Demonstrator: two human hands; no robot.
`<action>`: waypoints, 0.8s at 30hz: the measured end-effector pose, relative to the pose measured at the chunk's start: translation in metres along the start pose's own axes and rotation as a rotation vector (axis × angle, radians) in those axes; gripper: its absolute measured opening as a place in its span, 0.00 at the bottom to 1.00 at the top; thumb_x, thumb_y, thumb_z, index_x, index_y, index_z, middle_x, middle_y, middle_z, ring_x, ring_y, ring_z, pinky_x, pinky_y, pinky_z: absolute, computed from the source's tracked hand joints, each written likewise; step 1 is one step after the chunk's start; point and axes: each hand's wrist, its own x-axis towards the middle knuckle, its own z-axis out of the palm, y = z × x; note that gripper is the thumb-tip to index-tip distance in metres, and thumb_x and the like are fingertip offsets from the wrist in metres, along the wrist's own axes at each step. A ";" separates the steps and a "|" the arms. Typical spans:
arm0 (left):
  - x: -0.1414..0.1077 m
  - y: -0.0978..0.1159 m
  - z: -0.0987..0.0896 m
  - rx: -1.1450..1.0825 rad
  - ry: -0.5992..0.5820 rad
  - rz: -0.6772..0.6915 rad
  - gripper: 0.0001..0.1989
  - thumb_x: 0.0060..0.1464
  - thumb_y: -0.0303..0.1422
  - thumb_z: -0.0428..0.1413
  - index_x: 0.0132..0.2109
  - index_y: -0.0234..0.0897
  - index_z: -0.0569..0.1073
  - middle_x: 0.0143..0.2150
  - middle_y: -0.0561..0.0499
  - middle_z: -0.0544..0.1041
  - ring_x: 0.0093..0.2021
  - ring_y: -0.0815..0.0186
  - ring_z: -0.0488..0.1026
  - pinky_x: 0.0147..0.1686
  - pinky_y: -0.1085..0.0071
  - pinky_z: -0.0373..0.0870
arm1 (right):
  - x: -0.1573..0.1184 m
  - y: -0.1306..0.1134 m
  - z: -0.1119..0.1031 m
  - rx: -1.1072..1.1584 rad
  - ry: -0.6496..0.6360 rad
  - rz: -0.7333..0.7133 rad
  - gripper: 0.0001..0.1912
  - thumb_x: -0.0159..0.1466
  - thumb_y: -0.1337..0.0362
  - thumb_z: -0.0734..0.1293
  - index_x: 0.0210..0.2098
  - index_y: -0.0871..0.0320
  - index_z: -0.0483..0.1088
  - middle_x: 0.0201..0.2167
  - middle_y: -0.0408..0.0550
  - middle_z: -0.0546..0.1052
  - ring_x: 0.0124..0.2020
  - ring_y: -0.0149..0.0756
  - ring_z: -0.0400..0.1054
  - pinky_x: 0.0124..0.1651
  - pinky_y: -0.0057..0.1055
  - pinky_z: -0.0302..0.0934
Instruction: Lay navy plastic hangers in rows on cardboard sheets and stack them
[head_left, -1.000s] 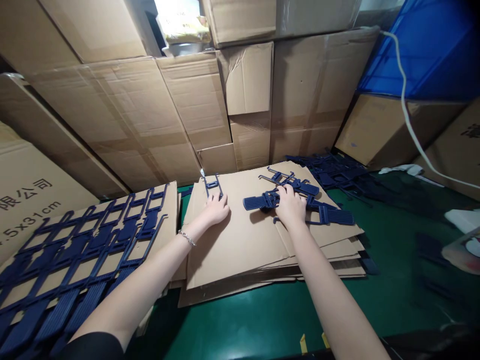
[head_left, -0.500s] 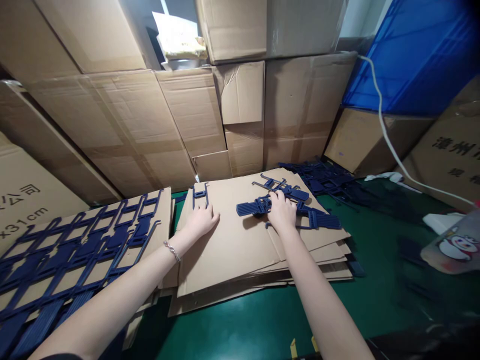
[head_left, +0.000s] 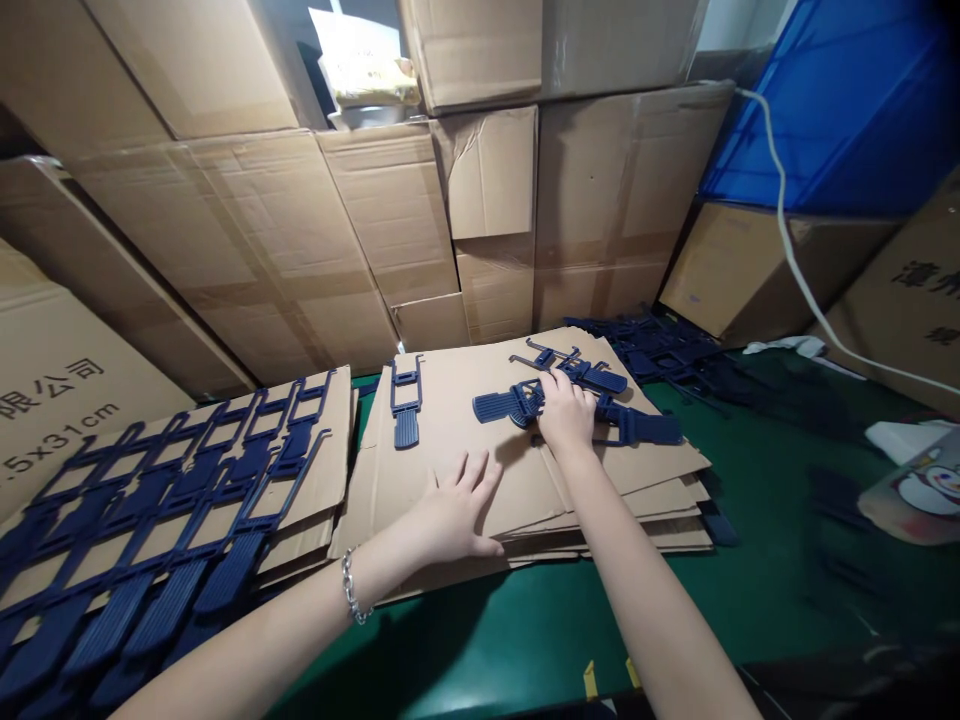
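Observation:
My left hand (head_left: 454, 510) hovers over or rests on the stacked cardboard sheets (head_left: 442, 400), its fingers spread and nothing held; I cannot tell if it touches. Just beyond it lies a single dark blue plastic piece (head_left: 406, 400), an open frame with a ribbed paddle at its near end. At the right half of the stack my right hand (head_left: 566, 410) curls over a small pile of similar dark blue plastic pieces (head_left: 645, 424). Its fingers close on them, and the fingertips are partly hidden. One ribbed paddle (head_left: 496, 406) points left from under that hand.
On the left, several dark blue pieces (head_left: 202, 475) lie in rows on more cardboard. A loose heap (head_left: 660, 350) of them sits at the back right. Cardboard boxes (head_left: 277, 230) wall the back of the green table (head_left: 450, 660). A printed plastic cup (head_left: 919, 490) stands at right.
My left hand has let go of the single piece at the sheet's far left, drawn back toward me and rightward, and spread its fingers. My right hand stays on the pile.

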 end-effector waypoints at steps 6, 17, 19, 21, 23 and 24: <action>-0.002 -0.014 -0.018 -0.109 0.015 0.082 0.55 0.38 0.50 0.61 0.65 0.42 0.38 0.67 0.41 0.36 0.65 0.46 0.36 0.58 0.43 0.45 | -0.002 -0.008 -0.005 0.133 -0.114 -0.275 0.23 0.60 0.72 0.55 0.53 0.54 0.62 0.55 0.48 0.64 0.48 0.39 0.60 0.48 0.34 0.50; 0.025 -0.005 -0.027 0.049 0.645 0.136 0.18 0.57 0.35 0.48 0.54 0.38 0.67 0.58 0.42 0.62 0.56 0.54 0.61 0.54 0.59 0.61 | -0.001 -0.007 0.000 0.206 -0.118 -0.284 0.23 0.59 0.73 0.57 0.53 0.55 0.62 0.52 0.49 0.66 0.49 0.40 0.58 0.50 0.36 0.49; 0.036 -0.016 -0.025 0.029 0.601 0.106 0.18 0.59 0.35 0.45 0.56 0.42 0.66 0.53 0.43 0.67 0.50 0.57 0.66 0.48 0.62 0.66 | -0.001 -0.007 0.001 0.210 -0.118 -0.282 0.22 0.58 0.73 0.57 0.51 0.55 0.64 0.52 0.48 0.66 0.49 0.40 0.58 0.50 0.36 0.49; 0.039 -0.028 -0.029 0.020 0.567 0.081 0.18 0.60 0.34 0.43 0.55 0.45 0.67 0.49 0.45 0.69 0.46 0.59 0.68 0.44 0.64 0.68 | 0.000 -0.006 0.002 0.233 -0.113 -0.274 0.21 0.58 0.74 0.57 0.49 0.54 0.65 0.52 0.47 0.66 0.49 0.38 0.58 0.50 0.36 0.49; 0.038 -0.043 -0.040 0.026 0.545 0.037 0.17 0.59 0.34 0.45 0.53 0.46 0.69 0.49 0.46 0.70 0.46 0.59 0.68 0.45 0.64 0.67 | 0.001 -0.006 0.003 0.264 -0.098 -0.258 0.21 0.57 0.74 0.56 0.48 0.54 0.65 0.52 0.45 0.67 0.49 0.37 0.58 0.51 0.35 0.49; 0.037 -0.051 -0.049 0.021 0.531 0.012 0.16 0.58 0.33 0.47 0.52 0.46 0.70 0.49 0.47 0.69 0.47 0.59 0.68 0.46 0.65 0.66 | 0.001 -0.005 0.004 0.278 -0.088 -0.241 0.21 0.57 0.74 0.56 0.48 0.54 0.65 0.52 0.45 0.67 0.49 0.37 0.58 0.51 0.34 0.48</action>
